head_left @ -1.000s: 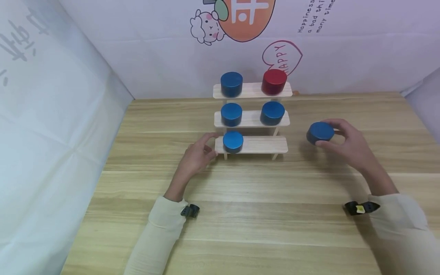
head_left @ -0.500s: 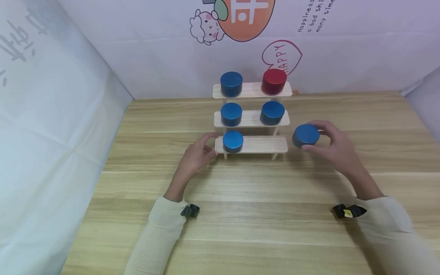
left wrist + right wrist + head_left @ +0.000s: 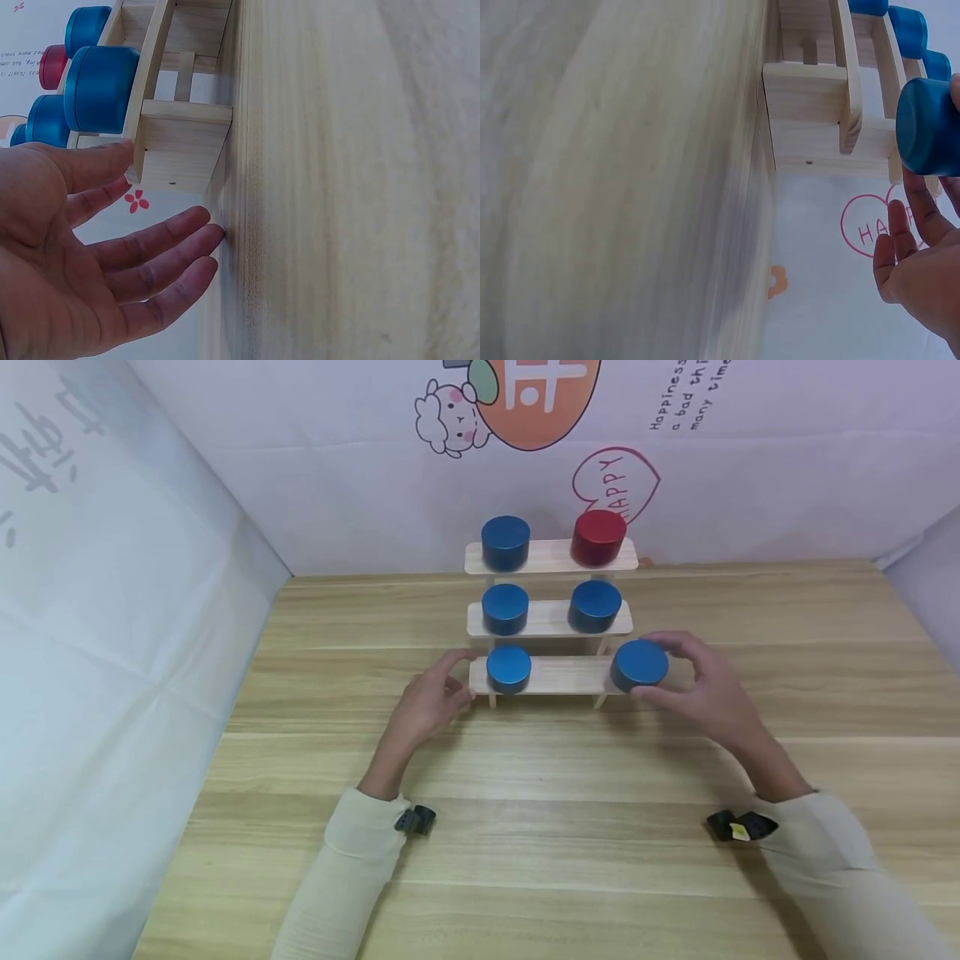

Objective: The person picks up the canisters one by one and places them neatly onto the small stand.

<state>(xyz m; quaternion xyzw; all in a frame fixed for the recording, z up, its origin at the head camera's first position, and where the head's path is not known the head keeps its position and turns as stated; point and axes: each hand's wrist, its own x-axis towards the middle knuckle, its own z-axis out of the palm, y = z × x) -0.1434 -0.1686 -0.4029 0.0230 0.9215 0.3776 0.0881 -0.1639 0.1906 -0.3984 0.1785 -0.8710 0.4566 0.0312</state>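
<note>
A three-step wooden display rack (image 3: 566, 675) stands against the back cloth. On its left side sits one blue round tin per step, with the lowest blue tin (image 3: 509, 668) nearest me. My left hand (image 3: 426, 706) pinches the left end of the lowest step between thumb and index finger; its other fingers spread loosely in the left wrist view. My right hand (image 3: 705, 693) grips another blue tin (image 3: 928, 127) between thumb and fingers. In the head view this tin overlaps the right end of the lowest step; in the right wrist view it appears above that board.
At the right of the top step is a red tin (image 3: 597, 539), and below it a blue tin (image 3: 595, 607) on the middle step. Printed white cloth (image 3: 360, 485) hangs behind and at the sides of the wood-grain table (image 3: 562, 860).
My right hand has carried the blue tin leftward, from beside the rack to the right end of the lowest step. The left hand has stayed in place.
</note>
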